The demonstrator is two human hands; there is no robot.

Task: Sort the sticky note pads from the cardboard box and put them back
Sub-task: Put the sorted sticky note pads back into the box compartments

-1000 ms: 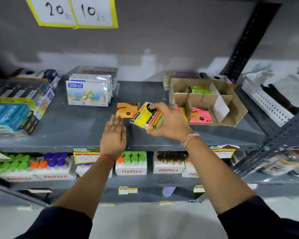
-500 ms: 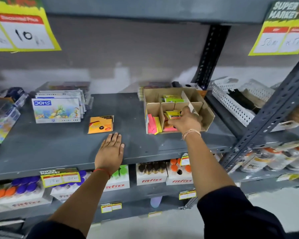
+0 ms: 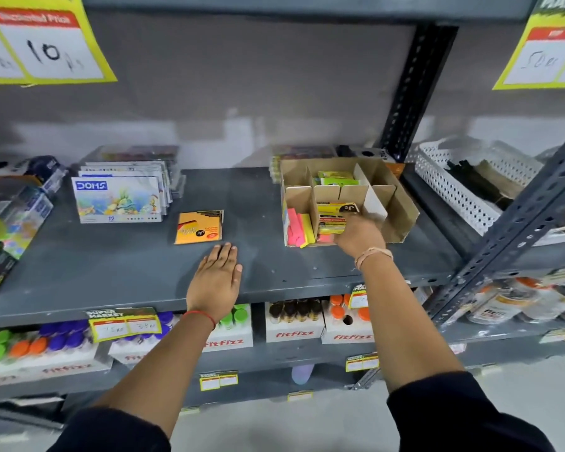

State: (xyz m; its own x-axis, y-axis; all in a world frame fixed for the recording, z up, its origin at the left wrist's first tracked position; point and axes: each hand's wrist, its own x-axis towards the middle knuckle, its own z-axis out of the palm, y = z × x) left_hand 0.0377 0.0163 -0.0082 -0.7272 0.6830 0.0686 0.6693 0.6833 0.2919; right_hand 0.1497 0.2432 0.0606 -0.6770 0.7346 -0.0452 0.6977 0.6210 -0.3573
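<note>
The light is bright and even, and seems to come from above and in front of the shelf (image 3: 111,275). The grey top of the shelf shines a little near the middle. A soft shadow lies beside the left hand (image 3: 216,282) and under the right hand (image 3: 359,236). The back wall (image 3: 242,93) has pale, smeary patches. The edges of the picture bend: the metal post (image 3: 516,230) on the right leans in. Things at the far left and far right look blurry, and the price signs (image 3: 43,44) at the top are hard to read. The middle is sharper.
</note>
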